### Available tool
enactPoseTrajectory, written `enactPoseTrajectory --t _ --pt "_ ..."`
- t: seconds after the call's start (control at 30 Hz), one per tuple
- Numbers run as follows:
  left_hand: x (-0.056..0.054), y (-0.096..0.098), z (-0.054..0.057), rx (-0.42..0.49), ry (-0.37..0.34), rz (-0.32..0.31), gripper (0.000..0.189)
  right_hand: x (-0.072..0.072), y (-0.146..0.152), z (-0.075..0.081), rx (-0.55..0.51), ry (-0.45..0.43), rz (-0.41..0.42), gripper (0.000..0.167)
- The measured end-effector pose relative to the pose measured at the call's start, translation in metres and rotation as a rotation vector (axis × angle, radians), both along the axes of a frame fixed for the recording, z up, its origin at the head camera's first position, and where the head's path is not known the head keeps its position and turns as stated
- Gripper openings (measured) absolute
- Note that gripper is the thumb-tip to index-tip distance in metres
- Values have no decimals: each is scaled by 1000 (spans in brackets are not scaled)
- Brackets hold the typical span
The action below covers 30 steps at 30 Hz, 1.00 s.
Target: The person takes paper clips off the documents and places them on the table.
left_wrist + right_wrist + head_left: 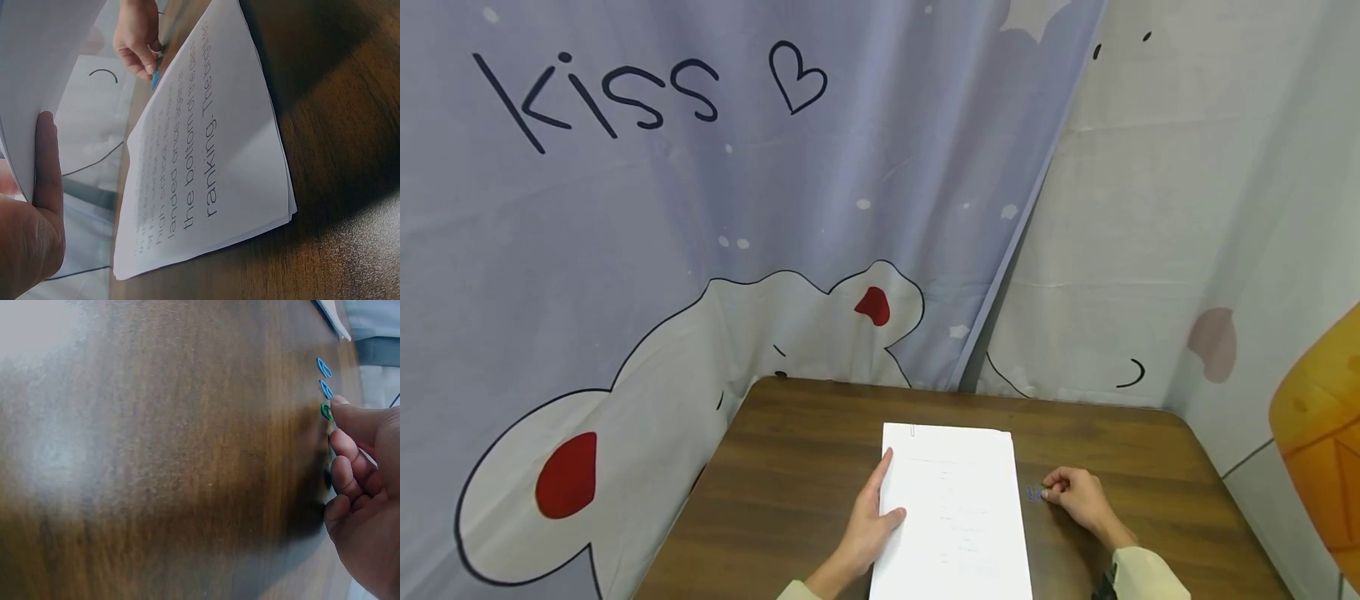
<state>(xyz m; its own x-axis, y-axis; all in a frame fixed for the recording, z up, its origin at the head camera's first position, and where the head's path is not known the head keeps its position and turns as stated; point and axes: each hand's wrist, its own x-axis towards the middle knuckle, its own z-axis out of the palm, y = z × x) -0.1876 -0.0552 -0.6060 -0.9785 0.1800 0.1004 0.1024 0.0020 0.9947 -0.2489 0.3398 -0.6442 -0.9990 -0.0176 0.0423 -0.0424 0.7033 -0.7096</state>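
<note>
My left hand (867, 527) grips the left edge of some white printed sheets (958, 508), thumb on top and fingers beneath. A paper clip (913, 430) sits at their top edge. In the left wrist view, the held sheets (37, 50) are raised above other printed pages (237, 156) lying on the table. Right of the sheets, my right hand (1078, 493) pinches a green paper clip (326, 412) at the thumb tip, low at the tabletop; the index fingertip is partly hidden. Two blue paper clips (324, 378) lie in a row beside it.
The brown wooden table (805, 467) has rounded far corners. Printed curtains (775, 208) hang behind it and along its sides. An orange shape (1322, 442) shows at the far right.
</note>
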Motion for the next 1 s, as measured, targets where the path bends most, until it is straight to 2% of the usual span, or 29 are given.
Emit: enactPoseTrajectory --t 0.23,0.4,0.5,0.63,0.8,1.0 --pt "1 2 0 -10 4 4 100 0 -2 8 -3 33 -30 3" --pt "2 4 0 -17 9 0 99 -7 -10 21 -7 82 -16 10" --pt "3 6 -1 -21 3 1 99 -10 -14 29 -33 52 -4 17" --pt "5 9 -2 -23 -4 -1 98 -15 -21 44 -117 13 10 24" --pt "7 11 -3 10 -14 -33 99 -22 -36 66 -205 44 39 32" --pt "8 18 -2 44 -24 -51 99 -24 -55 88 -171 64 66 36"
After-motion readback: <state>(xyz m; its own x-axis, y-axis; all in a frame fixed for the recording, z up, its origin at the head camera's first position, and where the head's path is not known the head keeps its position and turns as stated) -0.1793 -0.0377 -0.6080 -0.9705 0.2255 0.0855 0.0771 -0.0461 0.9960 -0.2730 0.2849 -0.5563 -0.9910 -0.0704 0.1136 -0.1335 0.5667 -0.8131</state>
